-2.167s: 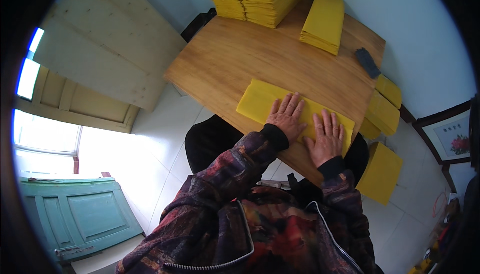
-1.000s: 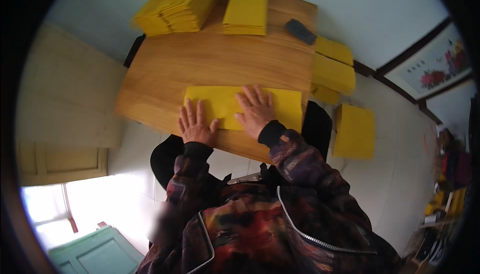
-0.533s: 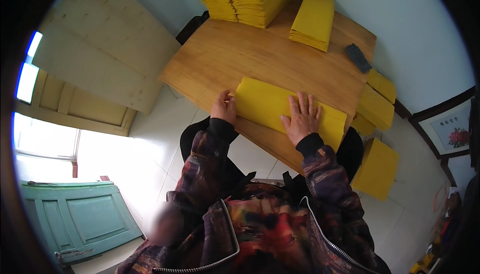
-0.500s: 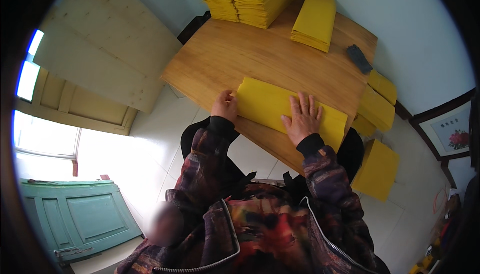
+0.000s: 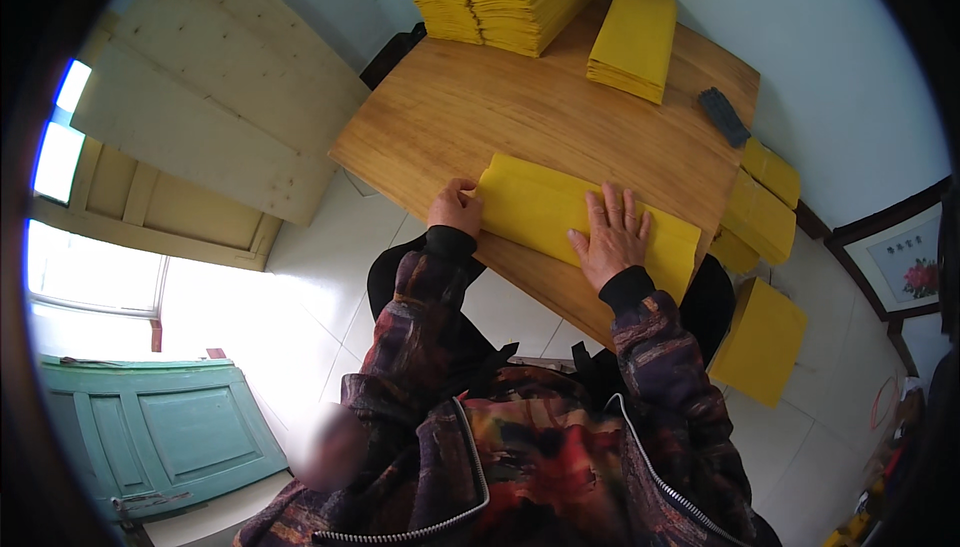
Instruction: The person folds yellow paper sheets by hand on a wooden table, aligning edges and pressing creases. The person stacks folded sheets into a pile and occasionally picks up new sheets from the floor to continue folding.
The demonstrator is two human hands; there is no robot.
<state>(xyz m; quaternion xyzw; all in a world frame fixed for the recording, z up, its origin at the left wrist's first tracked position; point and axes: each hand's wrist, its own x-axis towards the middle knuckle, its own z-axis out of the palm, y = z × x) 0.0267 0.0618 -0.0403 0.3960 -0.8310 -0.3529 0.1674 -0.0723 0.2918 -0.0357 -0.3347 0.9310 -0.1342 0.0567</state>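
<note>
A flat, folded piece of yellow paper (image 5: 540,199) lies at the near edge of the wooden table (image 5: 470,97), long and narrow in shape. At its left end my left hand (image 5: 456,209) has its fingers curled, with thumb and fingertips pinching the paper's edge. Spread flat over the right half of the paper is my right hand (image 5: 612,239), palm down and fingers apart. What lies under that palm is hidden.
Tall yellow paper stacks (image 5: 500,7) stand at the table's far side, beside a lower yellow stack (image 5: 632,42). A dark grey object (image 5: 723,117) lies near the right edge. More yellow bundles (image 5: 760,342) sit below on the right. A green door panel (image 5: 190,427) is lower left.
The whole view has shifted slightly. Both hands keep nearly the same places on the yellow paper, which has not visibly moved on the table.
</note>
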